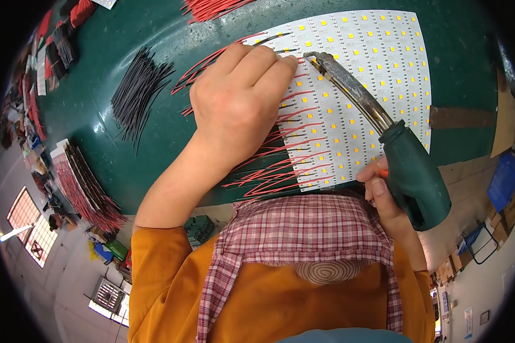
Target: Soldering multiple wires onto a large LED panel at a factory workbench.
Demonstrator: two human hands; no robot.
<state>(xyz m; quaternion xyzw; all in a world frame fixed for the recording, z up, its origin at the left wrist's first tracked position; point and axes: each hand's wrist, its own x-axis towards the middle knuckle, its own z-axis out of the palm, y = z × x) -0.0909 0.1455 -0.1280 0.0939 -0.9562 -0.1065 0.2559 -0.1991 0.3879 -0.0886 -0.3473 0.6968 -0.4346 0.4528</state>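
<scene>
My right hand is wrapped round the green handle of a soldering gun. Its dark, curved metal tip reaches up and left to the edge of a white LED circuit board sheet dotted with yellow squares. My left hand is closed in a pinch right beside that tip, with the end of a thin red wire showing at the fingertips. Red and black wires lie along the sheet's left edge, their ends on the board. The left palm and part of the wires are hidden under the hand.
On the green table mat lie a bundle of black wires and, at the far edge, red wires. A stack of wired strips sits at the left edge. Brown tape is on the right.
</scene>
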